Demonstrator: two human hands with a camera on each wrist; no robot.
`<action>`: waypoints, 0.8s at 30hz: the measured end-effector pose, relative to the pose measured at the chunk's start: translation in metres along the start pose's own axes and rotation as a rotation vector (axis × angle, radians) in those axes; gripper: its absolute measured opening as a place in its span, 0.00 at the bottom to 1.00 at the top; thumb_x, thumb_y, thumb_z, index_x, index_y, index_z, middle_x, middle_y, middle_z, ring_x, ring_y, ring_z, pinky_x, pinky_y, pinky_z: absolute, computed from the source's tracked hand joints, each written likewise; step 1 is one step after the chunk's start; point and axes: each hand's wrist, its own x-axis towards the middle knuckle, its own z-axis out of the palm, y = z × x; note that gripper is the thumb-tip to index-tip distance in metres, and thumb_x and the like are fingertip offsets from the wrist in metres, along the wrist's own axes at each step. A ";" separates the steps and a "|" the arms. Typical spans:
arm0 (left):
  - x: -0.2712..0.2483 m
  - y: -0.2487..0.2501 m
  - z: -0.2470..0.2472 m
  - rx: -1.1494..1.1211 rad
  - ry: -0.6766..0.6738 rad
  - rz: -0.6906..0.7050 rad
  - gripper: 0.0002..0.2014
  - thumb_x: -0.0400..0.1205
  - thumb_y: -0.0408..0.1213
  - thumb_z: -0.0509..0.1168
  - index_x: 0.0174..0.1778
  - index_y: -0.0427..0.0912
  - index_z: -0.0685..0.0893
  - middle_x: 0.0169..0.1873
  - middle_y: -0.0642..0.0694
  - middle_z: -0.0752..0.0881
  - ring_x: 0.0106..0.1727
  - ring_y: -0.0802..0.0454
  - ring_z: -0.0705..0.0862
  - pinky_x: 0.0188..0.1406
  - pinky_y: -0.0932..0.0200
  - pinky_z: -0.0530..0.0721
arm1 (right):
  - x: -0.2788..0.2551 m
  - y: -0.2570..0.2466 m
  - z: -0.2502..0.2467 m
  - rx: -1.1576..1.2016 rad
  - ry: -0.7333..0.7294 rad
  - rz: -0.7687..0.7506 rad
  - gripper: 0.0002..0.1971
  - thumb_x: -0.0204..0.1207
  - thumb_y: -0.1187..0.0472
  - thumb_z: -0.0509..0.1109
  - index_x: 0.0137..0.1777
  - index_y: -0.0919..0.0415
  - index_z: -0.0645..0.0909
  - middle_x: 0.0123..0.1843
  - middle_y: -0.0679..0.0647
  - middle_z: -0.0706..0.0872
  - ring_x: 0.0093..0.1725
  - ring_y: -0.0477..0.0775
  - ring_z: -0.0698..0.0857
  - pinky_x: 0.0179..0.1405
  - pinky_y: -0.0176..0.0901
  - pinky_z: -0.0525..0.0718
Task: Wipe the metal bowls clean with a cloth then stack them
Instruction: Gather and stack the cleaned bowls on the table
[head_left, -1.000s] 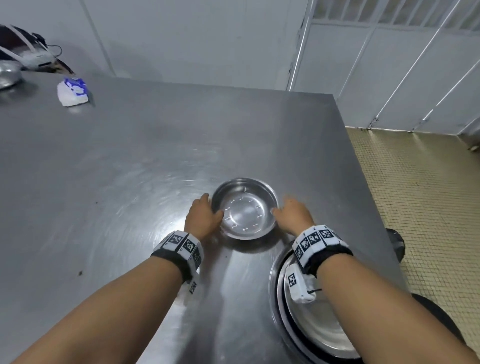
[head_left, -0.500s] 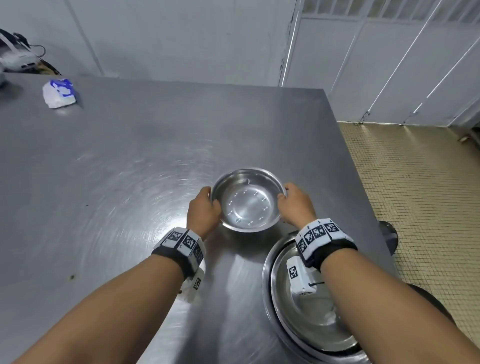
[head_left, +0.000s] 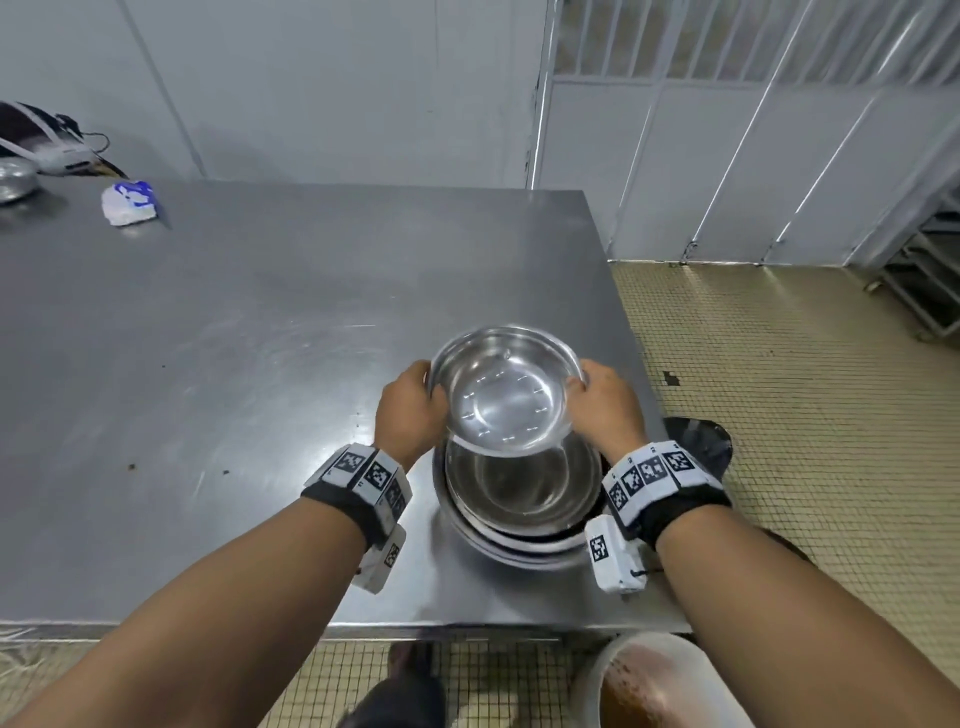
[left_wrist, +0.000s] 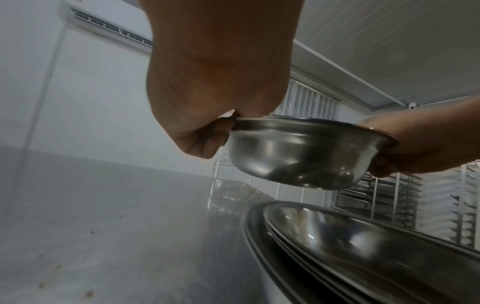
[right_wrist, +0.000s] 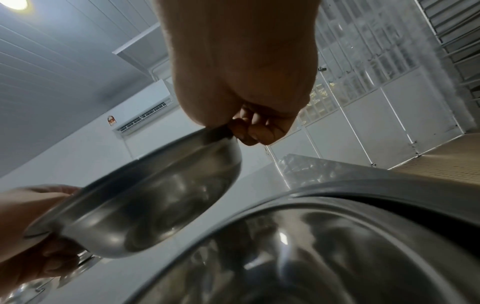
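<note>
A small shiny metal bowl (head_left: 506, 392) (left_wrist: 298, 156) (right_wrist: 155, 203) hangs in the air, tilted, above the far edge of a stack of larger metal bowls (head_left: 524, 499) (left_wrist: 363, 246) (right_wrist: 337, 246). My left hand (head_left: 410, 405) (left_wrist: 207, 127) pinches its left rim. Gripping the right rim is my right hand (head_left: 605, 402) (right_wrist: 249, 123), its fingers curled under the edge. The stack sits on the steel table (head_left: 234, 364) near its front right corner. A crumpled white and blue cloth (head_left: 130, 203) lies far back at the left.
Another metal bowl (head_left: 15, 182) and a dark bag with cables (head_left: 41, 140) sit at the table's far left corner. A white bucket (head_left: 660, 686) stands on the tiled floor below the table's front edge. A black stool (head_left: 696, 441) is to the right.
Both hands have lifted the small bowl off the table and brought it back toward me, over the stack of larger bowls. The bowl now tilts.
</note>
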 end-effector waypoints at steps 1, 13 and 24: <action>-0.012 0.002 0.005 0.009 -0.006 0.002 0.08 0.88 0.38 0.61 0.55 0.42 0.85 0.34 0.47 0.88 0.35 0.48 0.88 0.31 0.58 0.80 | -0.011 0.008 -0.004 0.004 -0.003 0.003 0.11 0.87 0.57 0.59 0.46 0.54 0.81 0.40 0.52 0.85 0.43 0.58 0.86 0.44 0.55 0.86; -0.070 -0.010 0.030 0.318 -0.170 -0.001 0.09 0.89 0.42 0.61 0.59 0.43 0.83 0.47 0.44 0.87 0.45 0.44 0.86 0.42 0.54 0.78 | -0.077 0.055 -0.004 -0.183 -0.155 0.047 0.14 0.88 0.58 0.59 0.69 0.58 0.78 0.60 0.58 0.85 0.52 0.58 0.83 0.53 0.49 0.81; -0.062 -0.033 0.041 0.009 -0.272 -0.218 0.25 0.84 0.48 0.70 0.72 0.41 0.74 0.62 0.39 0.84 0.62 0.38 0.85 0.60 0.41 0.86 | -0.081 0.053 0.009 0.029 -0.155 0.426 0.40 0.88 0.49 0.64 0.91 0.59 0.44 0.89 0.64 0.55 0.84 0.67 0.65 0.78 0.59 0.70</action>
